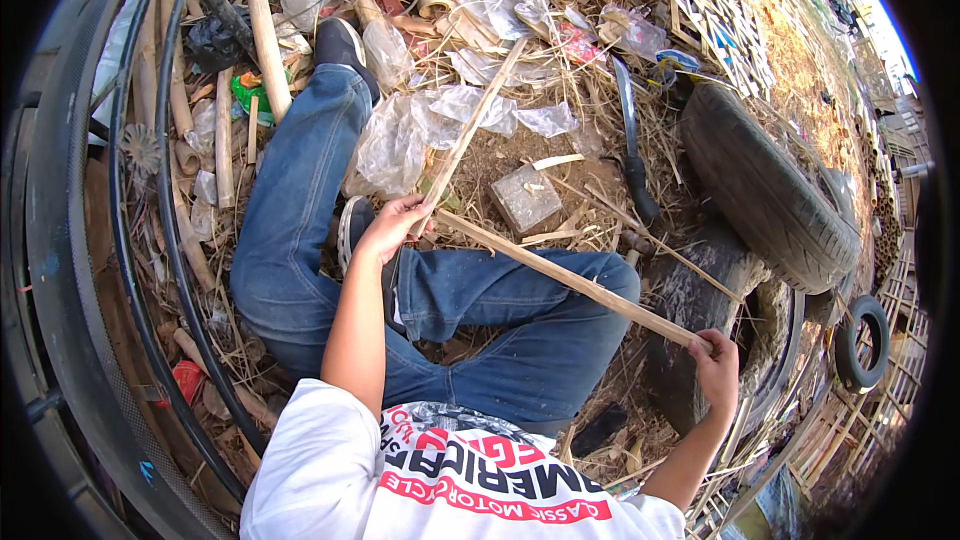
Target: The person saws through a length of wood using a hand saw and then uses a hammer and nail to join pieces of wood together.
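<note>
My left hand (392,230) is closed around the near end of a pale bamboo strip (478,128) that slants up and away. From beside those fingers a second bamboo strip (570,278) runs right, over my bent leg. Its far end is pinched in my right hand (717,368). Whether the left fingers also grip this second strip, or whether the two join there, I cannot tell. A machete (628,115) with a black handle lies on the ground beyond, its blade pointing away. Left of its handle sits a square grey block (526,199) with wood slivers around it.
Old tyres (765,180) lean at the right, one beside a weathered log (700,285). Bamboo poles (262,30) and a curved black metal frame (85,270) lie along the left. Clear plastic bags (390,145) litter the ground. Bamboo lattice (705,15) stands at the far right.
</note>
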{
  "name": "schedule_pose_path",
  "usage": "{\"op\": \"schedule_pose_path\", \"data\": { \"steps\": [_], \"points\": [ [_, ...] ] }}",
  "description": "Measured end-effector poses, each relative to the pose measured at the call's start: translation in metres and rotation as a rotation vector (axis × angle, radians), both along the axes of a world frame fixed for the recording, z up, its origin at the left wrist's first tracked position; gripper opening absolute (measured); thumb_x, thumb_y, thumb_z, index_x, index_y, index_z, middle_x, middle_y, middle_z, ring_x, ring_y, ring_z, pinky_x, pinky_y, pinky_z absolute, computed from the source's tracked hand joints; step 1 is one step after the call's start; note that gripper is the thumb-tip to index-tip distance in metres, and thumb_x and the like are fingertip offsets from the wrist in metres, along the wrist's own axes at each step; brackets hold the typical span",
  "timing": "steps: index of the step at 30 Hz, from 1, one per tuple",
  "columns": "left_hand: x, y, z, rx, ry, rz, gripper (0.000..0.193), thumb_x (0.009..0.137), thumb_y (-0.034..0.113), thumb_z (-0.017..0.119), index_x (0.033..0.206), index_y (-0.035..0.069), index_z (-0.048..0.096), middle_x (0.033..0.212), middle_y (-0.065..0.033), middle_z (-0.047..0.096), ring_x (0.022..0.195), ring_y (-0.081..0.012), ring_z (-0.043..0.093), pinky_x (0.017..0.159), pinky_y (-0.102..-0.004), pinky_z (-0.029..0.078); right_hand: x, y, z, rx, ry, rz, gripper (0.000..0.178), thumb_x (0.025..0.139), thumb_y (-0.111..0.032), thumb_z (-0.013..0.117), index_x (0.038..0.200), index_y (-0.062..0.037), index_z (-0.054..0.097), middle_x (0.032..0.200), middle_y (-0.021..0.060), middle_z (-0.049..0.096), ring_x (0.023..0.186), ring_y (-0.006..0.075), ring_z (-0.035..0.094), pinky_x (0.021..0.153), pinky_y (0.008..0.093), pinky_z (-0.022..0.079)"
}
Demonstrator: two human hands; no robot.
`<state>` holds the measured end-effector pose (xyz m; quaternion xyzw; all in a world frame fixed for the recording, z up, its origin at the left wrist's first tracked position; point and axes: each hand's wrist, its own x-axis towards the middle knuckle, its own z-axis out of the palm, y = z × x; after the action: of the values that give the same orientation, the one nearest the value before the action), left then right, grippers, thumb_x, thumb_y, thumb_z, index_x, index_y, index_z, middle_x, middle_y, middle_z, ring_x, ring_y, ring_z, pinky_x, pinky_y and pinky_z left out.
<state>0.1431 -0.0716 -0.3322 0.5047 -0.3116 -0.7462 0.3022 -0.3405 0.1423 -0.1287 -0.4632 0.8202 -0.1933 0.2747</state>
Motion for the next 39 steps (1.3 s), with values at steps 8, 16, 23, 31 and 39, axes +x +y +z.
{"op": "schedule_pose_path", "data": {
  "steps": [8,16,23,31,39],
  "points": [
    [-0.003,0.000,-0.006,-0.001,0.064,0.030,0.031,0.095,0.022,0.059,0.121,0.005,0.060,0.080,-0.0015,0.065,0.070,-0.0084,0.062,0.056,-0.0208,0.044,0.000,-0.011,0.026,0.242,0.230,0.053,0.020,0.084,-0.012,0.065,0.098,0.0028,0.064,0.077,0.0121,0.062,0.073,0.0201,0.058,0.067,0.0347,0.046],
    [-0.005,0.001,-0.003,0.020,0.120,0.037,0.027,0.094,0.021,0.060,0.116,0.004,0.061,0.079,-0.0015,0.064,0.069,-0.0094,0.062,0.058,-0.0218,0.046,0.072,-0.049,0.002,0.046,0.743,0.309,0.037,0.076,-0.015,0.071,0.109,-0.0016,0.059,0.114,0.0174,0.055,0.110,0.0353,0.051,0.098,0.0439,0.039],
    [-0.008,0.004,0.000,0.051,0.257,0.085,0.024,0.093,0.017,0.062,0.112,0.003,0.064,0.080,-0.0010,0.063,0.071,-0.0105,0.062,0.062,-0.0244,0.049,0.163,-0.115,-0.053,-0.233,0.355,0.723,0.042,0.076,-0.018,0.072,0.112,-0.0030,0.057,0.113,0.0171,0.055,0.111,0.0338,0.050,0.099,0.0436,0.038],
    [-0.030,0.008,0.017,-0.102,0.288,0.019,0.029,0.091,0.016,0.065,0.115,0.001,0.064,0.084,-0.0030,0.065,0.075,-0.0129,0.063,0.068,-0.0276,0.050,0.181,-0.138,-0.144,-0.128,0.429,0.853,0.030,0.075,-0.020,0.069,0.098,-0.0039,0.058,0.084,0.0115,0.064,0.084,0.0297,0.064,0.079,0.0413,0.049],
    [-0.040,-0.025,0.034,-0.317,0.242,0.162,0.031,0.090,0.014,0.065,0.117,0.000,0.062,0.088,-0.0013,0.065,0.076,-0.0105,0.062,0.070,-0.0239,0.050,0.163,-0.156,-0.108,-0.365,0.337,0.842,0.018,0.077,-0.012,0.066,0.092,-0.0076,0.058,0.080,0.0097,0.059,0.078,0.0279,0.063,0.061,0.0394,0.053]
  ]
}}
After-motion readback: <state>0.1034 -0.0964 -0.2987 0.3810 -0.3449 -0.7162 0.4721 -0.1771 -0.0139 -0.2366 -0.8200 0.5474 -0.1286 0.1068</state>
